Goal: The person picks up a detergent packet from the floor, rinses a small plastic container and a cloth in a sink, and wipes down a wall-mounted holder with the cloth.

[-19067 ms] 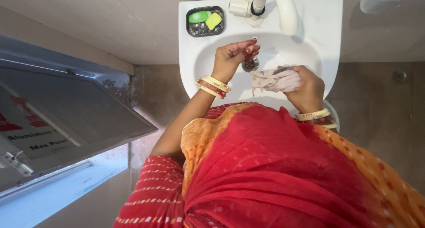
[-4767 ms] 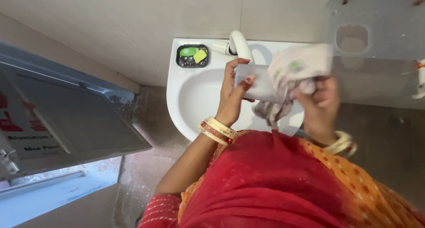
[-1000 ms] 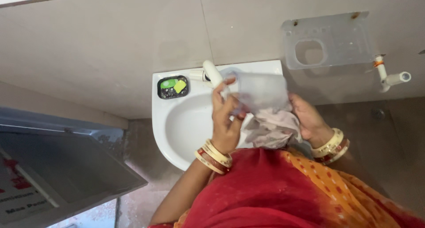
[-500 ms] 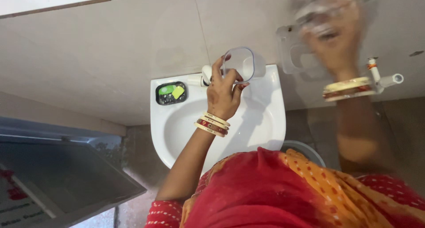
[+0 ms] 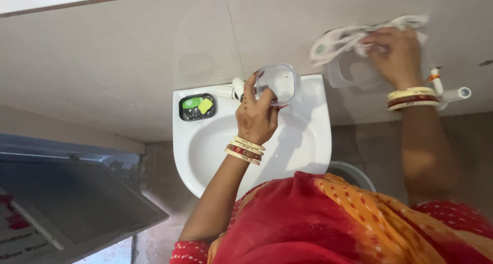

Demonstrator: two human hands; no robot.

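Observation:
My left hand (image 5: 255,118) holds a clear plastic cup (image 5: 278,83) up over the white wash basin (image 5: 308,141), its open mouth turned toward me. My right hand (image 5: 395,51) is raised to the wall on the right and presses a pale, patterned cloth (image 5: 339,38) against a clear plastic wall shelf (image 5: 349,74) with a round hole. The cloth drapes along the shelf's top edge. Both wrists wear bangles. The white tap (image 5: 237,87) shows just behind my left fingers.
A black soap dish (image 5: 196,107) with green and yellow soap pieces sits on the basin's back left corner. A white pipe stub (image 5: 454,93) juts from the wall right of the shelf. An open grey metal window frame (image 5: 72,202) stands at the lower left. A round bucket rim (image 5: 354,171) lies below the basin.
The cloth has left the cup; my right hand carried it up and right onto the wall shelf. My left hand keeps the cup, tilted a little lower than half a second ago.

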